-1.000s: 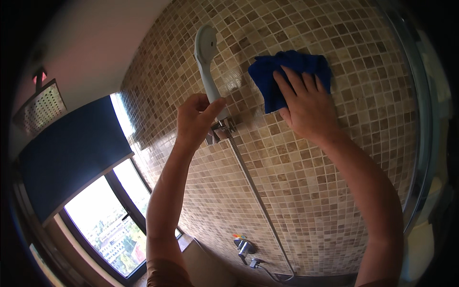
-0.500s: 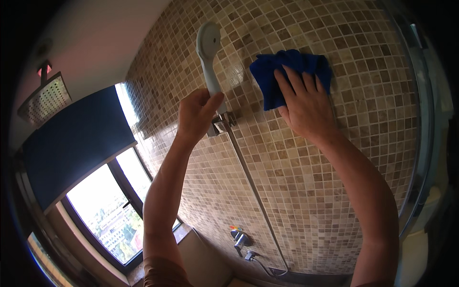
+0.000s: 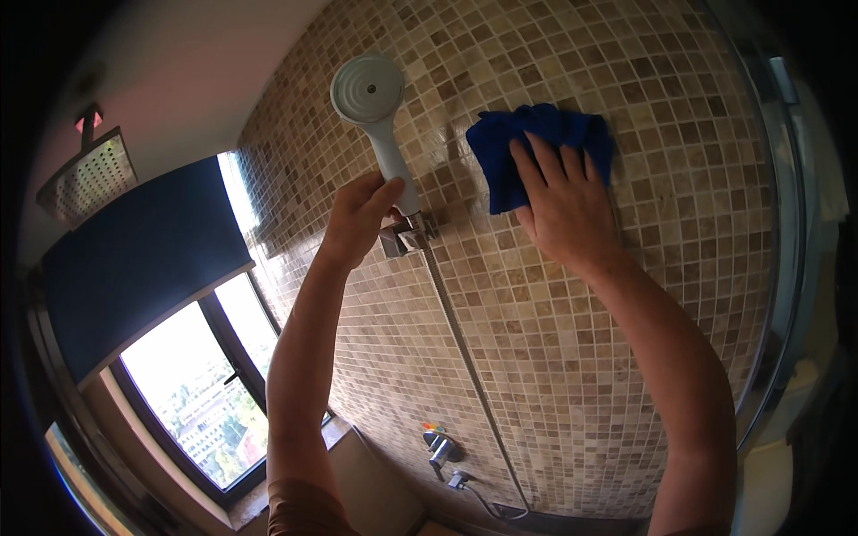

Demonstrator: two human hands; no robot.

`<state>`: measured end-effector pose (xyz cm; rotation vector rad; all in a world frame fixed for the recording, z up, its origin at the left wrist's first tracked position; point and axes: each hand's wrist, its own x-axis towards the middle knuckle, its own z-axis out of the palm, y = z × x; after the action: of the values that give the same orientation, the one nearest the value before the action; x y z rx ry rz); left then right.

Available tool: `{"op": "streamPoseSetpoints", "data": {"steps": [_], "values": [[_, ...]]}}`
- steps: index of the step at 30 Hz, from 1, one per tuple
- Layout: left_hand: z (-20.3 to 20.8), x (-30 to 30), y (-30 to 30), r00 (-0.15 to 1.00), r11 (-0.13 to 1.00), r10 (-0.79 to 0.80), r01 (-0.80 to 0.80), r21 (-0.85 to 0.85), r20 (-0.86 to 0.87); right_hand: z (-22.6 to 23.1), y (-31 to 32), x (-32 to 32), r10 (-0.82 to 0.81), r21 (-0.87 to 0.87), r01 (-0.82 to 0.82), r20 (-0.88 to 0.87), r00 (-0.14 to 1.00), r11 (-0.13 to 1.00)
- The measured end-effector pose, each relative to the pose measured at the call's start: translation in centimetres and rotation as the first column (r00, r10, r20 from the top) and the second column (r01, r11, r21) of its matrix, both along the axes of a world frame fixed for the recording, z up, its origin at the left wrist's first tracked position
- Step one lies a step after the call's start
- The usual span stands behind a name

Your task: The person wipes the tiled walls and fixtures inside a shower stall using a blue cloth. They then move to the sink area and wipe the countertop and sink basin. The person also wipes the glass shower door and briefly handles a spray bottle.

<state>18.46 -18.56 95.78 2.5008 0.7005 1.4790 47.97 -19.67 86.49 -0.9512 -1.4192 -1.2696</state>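
Note:
My left hand (image 3: 357,219) is closed around the lower handle of a pale grey hand shower (image 3: 367,87), whose round head faces me. The handle's lower end is at a metal wall bracket (image 3: 399,239); whether it is seated there I cannot tell. A metal hose (image 3: 474,364) runs down from it. To the right, my right hand (image 3: 572,214) holds a bunched blue cloth (image 3: 500,152) against the brown mosaic tile wall (image 3: 554,357). Its fingers are spread over the cloth, and the palm side is hidden.
Low on the wall sits a chrome mixer tap (image 3: 441,447). A square overhead shower (image 3: 92,179) hangs at the upper left, near a dark blind (image 3: 147,268) above a window (image 3: 192,384). A metal-framed glass edge (image 3: 776,357) stands at the right.
The hand shower has turned in my left hand, so its face now points toward me and its head leans further left. My right hand and the cloth have shifted slightly in the view.

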Motion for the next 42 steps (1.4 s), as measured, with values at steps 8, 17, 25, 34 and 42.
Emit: {"op": "streamPoseSetpoints", "data": {"steps": [8, 17, 25, 34, 42], "values": [[0.1, -1.7, 2.2, 0.975, 0.961, -0.221, 0.223, -0.163, 0.028, 0.1, 0.0, 0.0, -0.024, 0.003, 0.024, 0.011, 1.000, 1.000], [0.4, -2.4, 4.2, 0.868, 0.817, -0.492, 0.485, -0.311, 0.062, 0.1, 0.3, -0.3, -0.027, -0.013, 0.027, 0.002, 1.000, 1.000], [0.0, -1.8, 5.6, 0.771, 0.714, -0.630, 0.622, -0.322, 0.091, 0.1, 0.2, -0.4, -0.066, -0.016, 0.066, 0.004, 0.998, 0.998], [-0.4, -1.7, 5.4, 0.788, 0.735, -0.603, 0.609, -0.298, 0.126, 0.2, 0.1, -0.5, -0.122, 0.018, 0.121, 0.026, 0.992, 0.992], [-0.5, -1.4, 4.0, 0.886, 0.860, -0.462, 0.458, -0.225, 0.035, 0.3, 0.1, -0.7, -0.117, 0.021, 0.117, 0.016, 0.993, 0.993]]}}
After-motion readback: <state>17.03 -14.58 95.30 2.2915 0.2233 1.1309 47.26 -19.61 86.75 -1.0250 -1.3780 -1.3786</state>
